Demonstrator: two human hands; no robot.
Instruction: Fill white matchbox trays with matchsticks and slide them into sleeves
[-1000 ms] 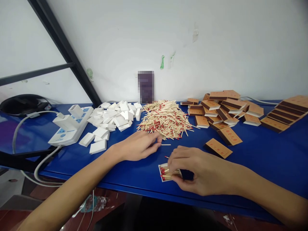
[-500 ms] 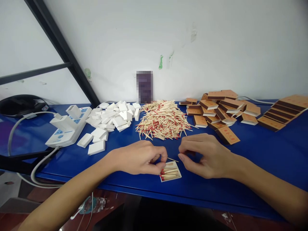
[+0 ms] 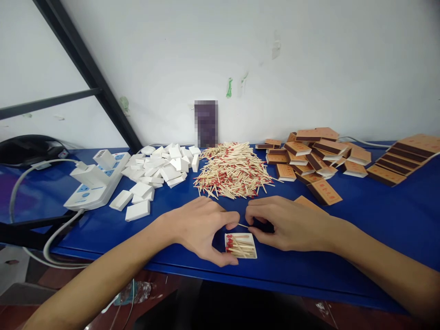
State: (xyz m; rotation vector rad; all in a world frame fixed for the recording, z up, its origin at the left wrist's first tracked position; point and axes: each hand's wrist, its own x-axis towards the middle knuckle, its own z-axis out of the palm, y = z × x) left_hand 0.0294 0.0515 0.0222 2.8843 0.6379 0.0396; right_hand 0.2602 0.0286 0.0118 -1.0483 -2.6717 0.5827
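A small white matchbox tray (image 3: 241, 245) holding several red-tipped matches lies near the front edge of the blue table (image 3: 378, 220). My left hand (image 3: 201, 227) curls around the tray's left side, thumb below it and forefinger above. My right hand (image 3: 285, 222) is just right of the tray, its fingertips pinched on a single match (image 3: 243, 225) that spans between both hands' fingertips. A large heap of loose matches (image 3: 233, 170) lies right behind the hands.
A pile of empty white trays (image 3: 156, 176) lies at the left, beside a white power strip (image 3: 94, 181) with cable. Orange matchbox sleeves (image 3: 312, 158) are heaped at the right, a neat row (image 3: 404, 160) at far right. A white wall stands behind.
My right hand left the tray, lifted toward the match heap, then came back with a match. My left hand moved from the heap's edge down to the tray, which shifted slightly.
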